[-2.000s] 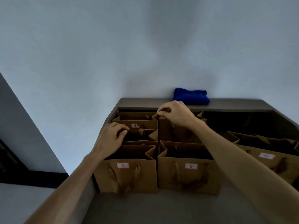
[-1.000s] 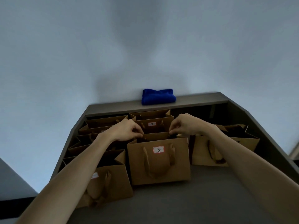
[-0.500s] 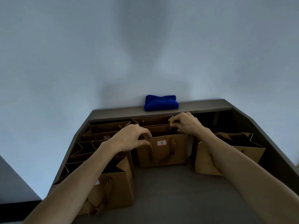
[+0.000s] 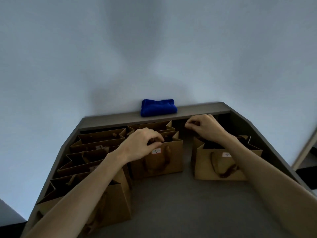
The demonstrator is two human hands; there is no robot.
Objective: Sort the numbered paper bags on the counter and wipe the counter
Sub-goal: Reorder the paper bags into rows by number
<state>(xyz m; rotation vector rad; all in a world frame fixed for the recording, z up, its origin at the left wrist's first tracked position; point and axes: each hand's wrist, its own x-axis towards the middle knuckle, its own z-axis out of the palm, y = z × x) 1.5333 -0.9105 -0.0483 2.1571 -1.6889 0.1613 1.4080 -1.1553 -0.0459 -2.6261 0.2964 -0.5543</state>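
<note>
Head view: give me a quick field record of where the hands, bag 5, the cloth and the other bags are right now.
left hand: pinches the top edge of bag 5
right hand: fingers curled, raised over the gap right of bag 5, holding nothing visible
bag 5: upright, mid counter, label facing the camera
right bag: upright, apart from bag 5, label unreadable
left column of bags: several open bags in a row along the left edge
blue cloth: folded on the back ledge, untouched
counter: front area bare
</note>
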